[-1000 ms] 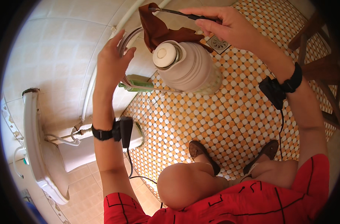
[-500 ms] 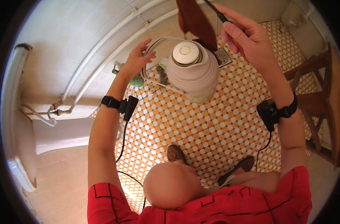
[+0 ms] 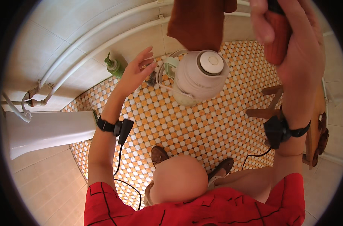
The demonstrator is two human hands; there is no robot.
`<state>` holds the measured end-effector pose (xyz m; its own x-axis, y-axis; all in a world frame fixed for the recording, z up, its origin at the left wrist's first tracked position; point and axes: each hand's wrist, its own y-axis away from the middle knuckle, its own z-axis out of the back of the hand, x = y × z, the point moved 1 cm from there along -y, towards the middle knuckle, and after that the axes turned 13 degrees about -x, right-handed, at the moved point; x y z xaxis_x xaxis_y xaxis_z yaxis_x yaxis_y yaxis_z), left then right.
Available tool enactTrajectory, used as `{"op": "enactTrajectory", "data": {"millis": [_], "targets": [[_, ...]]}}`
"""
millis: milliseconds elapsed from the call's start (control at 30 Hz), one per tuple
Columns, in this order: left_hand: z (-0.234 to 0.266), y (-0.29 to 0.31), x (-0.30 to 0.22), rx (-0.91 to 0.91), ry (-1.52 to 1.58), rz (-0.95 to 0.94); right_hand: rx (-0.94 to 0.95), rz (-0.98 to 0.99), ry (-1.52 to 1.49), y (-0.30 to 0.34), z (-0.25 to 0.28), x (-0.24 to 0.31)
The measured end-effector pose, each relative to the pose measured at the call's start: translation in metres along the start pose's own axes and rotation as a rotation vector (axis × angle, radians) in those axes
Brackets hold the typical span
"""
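Note:
My right hand (image 3: 305, 56), raised at the upper right, is closed around a reddish-brown handle (image 3: 277, 41) with a black end. The rest of that thing runs out of view, so its kind is hidden. My left hand (image 3: 135, 73) is open and empty, its fingers spread in the air left of a thermos jug. That jug (image 3: 199, 77) is pale pinkish-grey with a white lid (image 3: 211, 62), a light green side handle (image 3: 171, 67) and a carrying bail. It stands on the floor, apart from both hands. A brown cloth (image 3: 197, 26) hangs at the top, its lower edge just above the jug.
A green pump bottle (image 3: 113, 66) stands by the tiled wall, under white pipes (image 3: 84, 58). At the left is a white basin pedestal (image 3: 51, 130). A wooden chair or stool (image 3: 269, 111) stands on the right. Orange and white mosaic tiles (image 3: 186, 132) cover the floor.
The view has shifted. My right hand has come up and nearer, and the reddish-brown handle now shows in it. My left hand has moved away from the jug's bail.

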<state>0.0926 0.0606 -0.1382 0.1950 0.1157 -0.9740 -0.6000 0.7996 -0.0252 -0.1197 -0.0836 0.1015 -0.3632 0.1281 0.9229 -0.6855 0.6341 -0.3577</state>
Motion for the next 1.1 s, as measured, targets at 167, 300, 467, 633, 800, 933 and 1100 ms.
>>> {"op": "enactTrajectory", "data": {"millis": [167,300,467,633,800,933,1100], "targets": [[0.005,0.022,-0.041,0.003,0.362,-0.037,0.131,-0.062,-0.078,0.017,-0.036,-0.048],[0.010,0.032,-0.019,0.032,0.666,0.076,0.230,-0.198,-0.038,0.042,-0.062,-0.093],[0.025,0.042,0.037,-0.182,1.188,0.313,0.256,-0.276,0.161,0.085,-0.069,-0.156],[0.062,0.059,0.086,-0.361,0.980,0.054,0.410,-0.325,0.879,0.108,-0.044,-0.167],[0.037,0.053,0.073,-0.398,0.543,0.308,0.457,0.067,1.018,0.107,-0.046,-0.181],[0.040,0.025,0.114,0.142,0.283,0.192,0.492,0.087,1.119,0.107,-0.055,-0.181],[0.016,0.013,0.100,0.072,0.737,0.614,0.523,-0.101,1.091,0.104,-0.053,-0.181]]}}
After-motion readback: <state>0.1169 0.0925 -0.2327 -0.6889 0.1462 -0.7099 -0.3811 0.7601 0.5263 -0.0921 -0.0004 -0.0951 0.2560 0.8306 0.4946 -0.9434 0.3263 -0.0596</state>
